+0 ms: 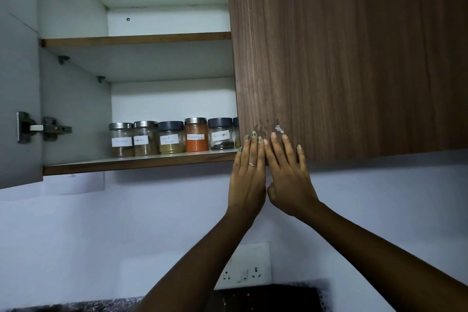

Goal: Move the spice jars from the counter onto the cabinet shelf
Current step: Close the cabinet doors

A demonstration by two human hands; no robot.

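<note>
Several labelled spice jars stand in a row on the lower cabinet shelf (141,161): two steel-lidded jars (121,140) at the left, a jar of yellow-brown powder (170,137), an orange-red powder jar (195,135) and a black pepper jar (220,134). One more jar (236,132) is mostly hidden behind the brown wooden door (342,58). My left hand (248,172) and my right hand (288,172) lie flat, fingers spread, side by side against the lower left corner of that door. Neither hand holds anything.
The upper shelf (136,39) shows nothing on it. The left cabinet door (17,83) hangs open, hinge facing me. A wall socket plate (244,270) sits below on the white wall, above a dark speckled counter (76,305).
</note>
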